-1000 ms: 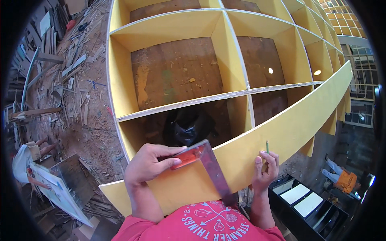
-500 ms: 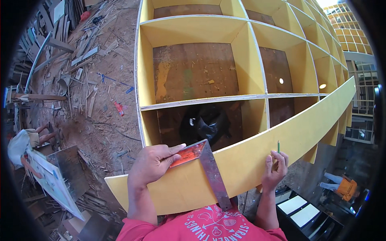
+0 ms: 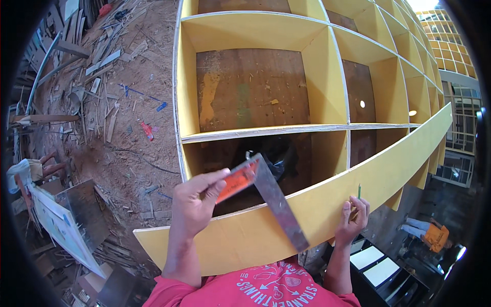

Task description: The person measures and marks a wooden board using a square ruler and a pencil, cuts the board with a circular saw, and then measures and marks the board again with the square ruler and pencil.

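My left hand (image 3: 199, 199) is closed on the red handle of a metal try square (image 3: 279, 204), whose long dark blade angles down to the right across a long yellow board (image 3: 399, 166). The square's corner is over a dark compartment holding black plastic (image 3: 276, 166). My right hand (image 3: 353, 222) is closed round a thin green pencil (image 3: 359, 190) at the board's face, its point upward. Whether either hand also rests on the board is unclear. The board lies along the near side of a large yellow grid shelving unit (image 3: 319, 71).
Wood scraps (image 3: 102, 71) litter the dirt floor at left. A person (image 3: 23, 171) there is beside a pale panel (image 3: 61, 225). At lower right are a black unit with white panels (image 3: 383, 268) and a person in orange (image 3: 434, 235). More yellow shelving (image 3: 445, 41) stands upper right.
My left hand has raised the square, shifting its corner up and swinging the blade's lower end to the right. The right hand with the pencil has shifted slightly right and down in the picture.
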A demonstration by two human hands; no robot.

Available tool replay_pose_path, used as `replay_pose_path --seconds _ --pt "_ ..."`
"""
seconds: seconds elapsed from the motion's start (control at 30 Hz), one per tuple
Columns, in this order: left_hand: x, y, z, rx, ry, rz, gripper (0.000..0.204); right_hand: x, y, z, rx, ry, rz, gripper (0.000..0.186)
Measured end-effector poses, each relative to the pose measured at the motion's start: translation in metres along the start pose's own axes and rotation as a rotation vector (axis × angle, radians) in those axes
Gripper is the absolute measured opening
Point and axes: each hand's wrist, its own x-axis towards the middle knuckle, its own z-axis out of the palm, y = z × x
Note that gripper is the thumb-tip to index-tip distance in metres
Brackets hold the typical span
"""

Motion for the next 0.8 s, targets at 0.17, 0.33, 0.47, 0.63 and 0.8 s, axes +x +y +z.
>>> replay_pose_path --seconds 0.17,0.33,0.47,0.63,0.8 --pt "-0.004 0.004 0.002 0.113 -0.404 -0.042 0.031 0.001 0.0 0.001 0.007 0.004 0.015 0.014" --pt "-0.003 0.015 0.0 0.135 -0.424 -0.079 0.031 0.002 -0.002 0.001 0.008 0.017 0.026 0.014" --pt "-0.004 0.011 0.001 0.135 -0.421 -0.091 0.032 0.001 0.001 0.002 0.002 0.038 -0.045 0.014" --pt "-0.004 0.01 0.004 0.146 -0.438 -0.082 0.033 -0.004 -0.024 -0.002 0.115 0.027 -0.145 0.015" --pt "-0.009 0.006 0.005 0.128 -0.406 -0.069 0.033 -0.007 -0.106 0.006 0.472 -0.275 -0.244 0.021"
